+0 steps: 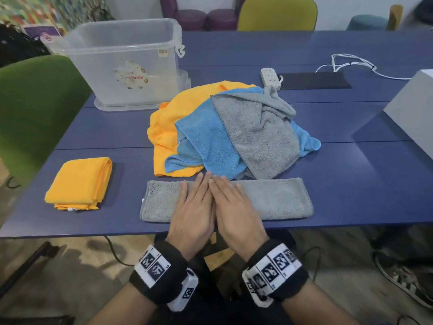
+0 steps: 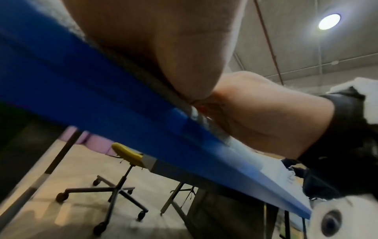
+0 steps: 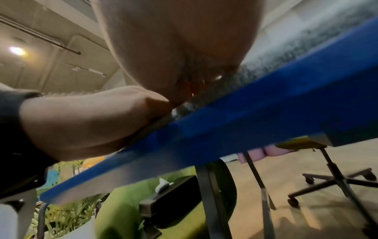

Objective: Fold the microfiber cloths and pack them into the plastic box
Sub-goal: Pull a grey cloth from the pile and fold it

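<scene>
A grey cloth point(image 1: 276, 200), folded into a long strip, lies along the near edge of the blue table point(image 1: 351, 118). My left hand point(image 1: 195, 205) and right hand point(image 1: 230, 205) press flat on its middle, side by side, fingers straight. A folded orange cloth point(image 1: 80, 182) sits to the left. Behind the strip is a loose pile: an orange cloth point(image 1: 164, 127), a blue cloth point(image 1: 203, 137) and a grey cloth point(image 1: 260, 134). The clear plastic box point(image 1: 126, 62) stands open at the far left. Both wrist views show only a palm on grey cloth point(image 3: 286, 53) at the table edge point(image 2: 143, 126).
A white power strip point(image 1: 269, 76) with its cable and a dark flat mat point(image 1: 314, 80) lie behind the pile. A white box point(image 1: 414, 113) stands at the right edge. A green chair point(image 1: 35, 109) is at the left, and a yellow chair point(image 1: 276, 12) across the table.
</scene>
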`<control>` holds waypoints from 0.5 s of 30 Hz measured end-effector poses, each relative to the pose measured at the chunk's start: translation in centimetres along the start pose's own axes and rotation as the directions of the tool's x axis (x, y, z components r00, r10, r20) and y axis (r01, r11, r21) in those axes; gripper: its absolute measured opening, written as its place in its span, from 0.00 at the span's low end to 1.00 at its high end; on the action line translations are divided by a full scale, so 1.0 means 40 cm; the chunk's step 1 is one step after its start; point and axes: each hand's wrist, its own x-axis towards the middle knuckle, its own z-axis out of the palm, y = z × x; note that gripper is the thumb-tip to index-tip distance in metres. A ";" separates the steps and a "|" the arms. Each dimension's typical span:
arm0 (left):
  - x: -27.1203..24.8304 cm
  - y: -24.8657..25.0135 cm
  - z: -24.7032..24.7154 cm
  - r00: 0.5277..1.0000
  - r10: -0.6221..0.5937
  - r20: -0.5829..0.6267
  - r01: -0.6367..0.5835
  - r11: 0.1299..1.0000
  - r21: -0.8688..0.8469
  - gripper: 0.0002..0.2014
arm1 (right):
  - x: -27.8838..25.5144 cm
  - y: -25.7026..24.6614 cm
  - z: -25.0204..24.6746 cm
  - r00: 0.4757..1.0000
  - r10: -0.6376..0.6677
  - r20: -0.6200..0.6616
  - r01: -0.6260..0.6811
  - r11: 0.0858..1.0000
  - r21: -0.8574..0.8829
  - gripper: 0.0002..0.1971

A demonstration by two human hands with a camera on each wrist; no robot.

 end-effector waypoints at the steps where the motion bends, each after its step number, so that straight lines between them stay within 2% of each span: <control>1: -0.001 -0.007 0.013 1.000 -0.004 0.025 0.003 0.999 0.035 0.29 | -0.001 0.000 0.016 0.999 0.025 0.029 -0.025 1.000 -0.007 0.31; 3: -0.006 -0.021 0.021 0.999 -0.017 0.037 0.014 0.996 0.084 0.29 | -0.014 0.010 0.027 0.998 0.071 -0.004 -0.071 0.994 -0.087 0.29; 7: -0.015 -0.041 0.003 0.997 -0.056 0.048 0.052 0.996 0.078 0.31 | -0.062 0.063 0.010 0.982 0.179 -0.055 -0.187 0.963 -0.195 0.30; 12: -0.032 -0.111 -0.022 0.987 -0.144 0.070 0.139 0.988 0.071 0.33 | -0.132 0.168 -0.044 0.926 0.352 -0.137 -0.373 0.909 -0.187 0.31; 15: -0.045 -0.150 -0.038 0.982 -0.179 0.057 0.176 0.983 0.060 0.35 | -0.159 0.206 -0.054 0.912 0.375 -0.166 -0.404 0.893 -0.200 0.32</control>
